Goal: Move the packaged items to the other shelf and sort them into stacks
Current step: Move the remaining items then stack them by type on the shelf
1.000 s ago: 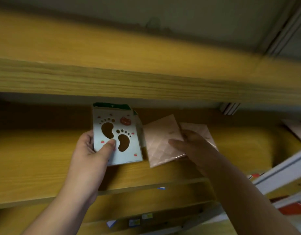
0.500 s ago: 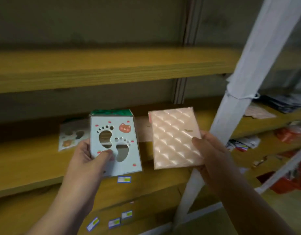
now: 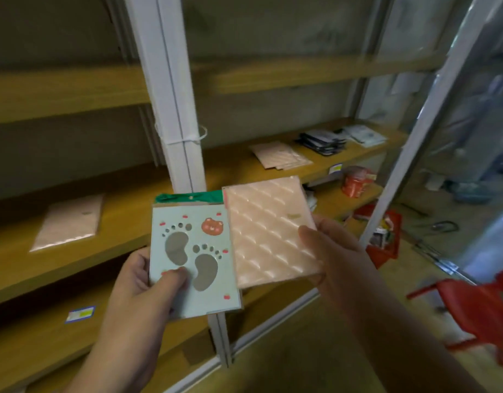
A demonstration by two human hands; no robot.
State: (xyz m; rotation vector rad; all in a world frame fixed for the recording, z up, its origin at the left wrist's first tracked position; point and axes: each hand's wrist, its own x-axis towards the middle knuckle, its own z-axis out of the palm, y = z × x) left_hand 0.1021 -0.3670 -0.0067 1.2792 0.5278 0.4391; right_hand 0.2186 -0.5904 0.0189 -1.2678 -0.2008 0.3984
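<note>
Lower left corner of the footprint pack (image 3: 193,256) hidden under the left hand's (image 3: 142,287) thumb, quilted pink pack's (image 3: 270,231) left edge tucked behind it, dark packets (image 3: 321,141) blurred, red stool (image 3: 477,307) cut off at right.

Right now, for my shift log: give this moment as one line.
left hand: holds pale-blue footprint-print pack | right hand: holds pink quilted pack | phase: carrying, unplaced

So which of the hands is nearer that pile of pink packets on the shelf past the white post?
The right hand. It sits just below the pink pile, right of the post, holding a pink packet. The left hand is lower and farther left, holding the footprint packet.
</note>
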